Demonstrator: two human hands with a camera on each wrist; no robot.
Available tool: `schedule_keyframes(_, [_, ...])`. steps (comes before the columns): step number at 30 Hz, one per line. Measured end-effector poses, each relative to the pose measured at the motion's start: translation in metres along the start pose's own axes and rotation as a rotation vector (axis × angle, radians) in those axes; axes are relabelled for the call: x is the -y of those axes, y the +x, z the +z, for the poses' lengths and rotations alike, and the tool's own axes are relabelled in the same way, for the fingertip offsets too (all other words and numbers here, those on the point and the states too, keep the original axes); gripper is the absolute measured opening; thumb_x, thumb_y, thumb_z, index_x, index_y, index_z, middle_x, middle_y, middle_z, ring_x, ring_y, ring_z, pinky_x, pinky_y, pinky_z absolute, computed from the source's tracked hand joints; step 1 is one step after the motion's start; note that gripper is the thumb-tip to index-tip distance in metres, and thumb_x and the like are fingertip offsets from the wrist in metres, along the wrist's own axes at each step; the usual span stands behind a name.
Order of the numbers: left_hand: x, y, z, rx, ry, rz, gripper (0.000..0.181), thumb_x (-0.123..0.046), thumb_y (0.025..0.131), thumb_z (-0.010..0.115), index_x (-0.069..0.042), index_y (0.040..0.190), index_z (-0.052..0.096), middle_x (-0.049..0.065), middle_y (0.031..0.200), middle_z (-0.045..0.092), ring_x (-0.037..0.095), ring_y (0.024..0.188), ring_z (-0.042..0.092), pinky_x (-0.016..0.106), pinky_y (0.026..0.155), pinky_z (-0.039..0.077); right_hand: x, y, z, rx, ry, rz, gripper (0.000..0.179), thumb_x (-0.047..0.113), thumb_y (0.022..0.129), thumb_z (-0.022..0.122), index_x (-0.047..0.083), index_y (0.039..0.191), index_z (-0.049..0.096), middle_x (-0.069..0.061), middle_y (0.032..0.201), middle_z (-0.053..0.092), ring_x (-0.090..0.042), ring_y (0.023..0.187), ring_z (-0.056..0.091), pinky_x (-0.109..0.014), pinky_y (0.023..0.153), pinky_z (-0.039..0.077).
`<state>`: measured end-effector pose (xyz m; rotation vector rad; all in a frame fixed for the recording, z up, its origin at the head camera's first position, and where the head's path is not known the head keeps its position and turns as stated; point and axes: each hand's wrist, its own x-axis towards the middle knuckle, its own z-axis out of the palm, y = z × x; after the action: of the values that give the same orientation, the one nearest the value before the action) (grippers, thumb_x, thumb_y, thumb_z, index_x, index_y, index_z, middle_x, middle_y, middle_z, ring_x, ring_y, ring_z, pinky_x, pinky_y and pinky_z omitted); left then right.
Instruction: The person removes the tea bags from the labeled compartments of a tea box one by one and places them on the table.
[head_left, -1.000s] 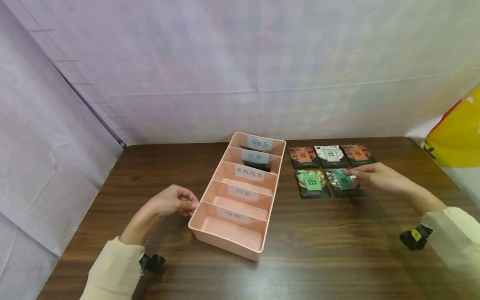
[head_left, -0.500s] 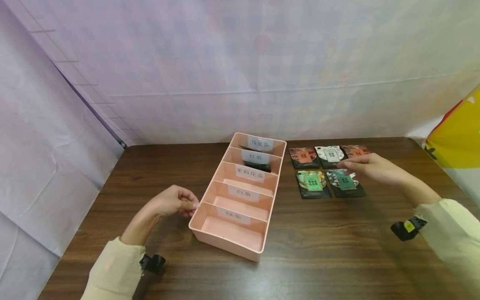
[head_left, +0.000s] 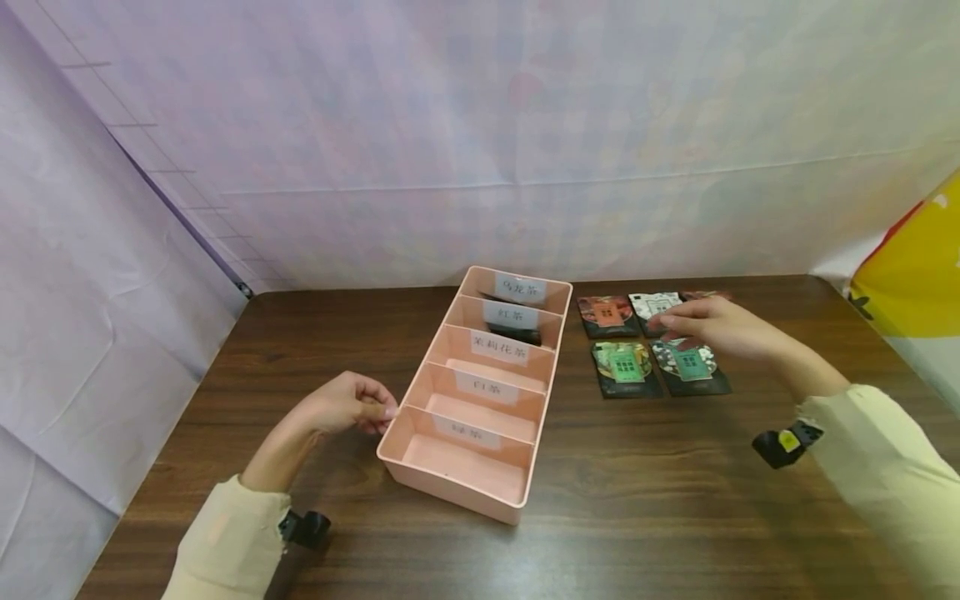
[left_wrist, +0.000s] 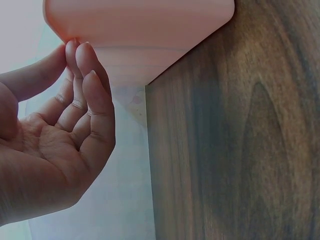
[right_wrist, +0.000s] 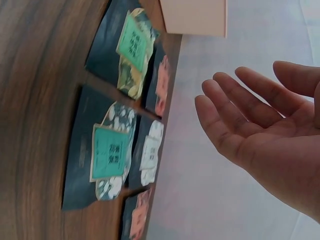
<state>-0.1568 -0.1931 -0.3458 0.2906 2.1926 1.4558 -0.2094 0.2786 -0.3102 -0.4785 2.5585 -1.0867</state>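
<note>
My left hand (head_left: 347, 402) pinches the left rim of a pink divided box (head_left: 453, 492) between thumb and fingertips, as the left wrist view also shows. Over the tea sachets at the right hovers my right hand (head_left: 727, 329), with nothing in its loosely extended fingers. Beneath and around it lie a teal-labelled sachet (head_left: 692, 367), a green-and-yellow one (head_left: 627, 368), a white-labelled one (head_left: 651, 303) and an orange-labelled one (head_left: 607, 317). Another orange-labelled sachet (right_wrist: 139, 215) is mostly hidden behind the right hand in the head view.
Paper labels with Chinese writing mark the box's compartments. A dark packet (head_left: 517, 332) lies in the second compartment from the back, and a dark edge shows in the rearmost. Pale cloth (head_left: 480, 142) hangs behind the wooden table (head_left: 637, 517); yellow cloth (head_left: 918, 267) hangs at the right.
My right hand has moved left and slightly up, from the teal-labelled sachet's right side to above the white- and teal-labelled sachets. The left hand and the box have not moved.
</note>
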Motion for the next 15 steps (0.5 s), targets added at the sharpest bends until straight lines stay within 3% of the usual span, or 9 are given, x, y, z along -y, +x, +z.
schedule_keyframes(15, [-0.001, 0.000, 0.002, 0.011, -0.013, 0.021, 0.014, 0.006, 0.084, 0.057, 0.019, 0.088, 0.056, 0.004, 0.066, 0.060, 0.010, 0.058, 0.056, 0.026, 0.056, 0.050, 0.025, 0.015, 0.009, 0.014, 0.102, 0.017, 0.038, 0.018, 0.098, 0.043, -0.007, 0.126, 0.048, -0.024, 0.121, 0.051, -0.034, 0.106, 0.054, -0.038, 0.085, 0.047])
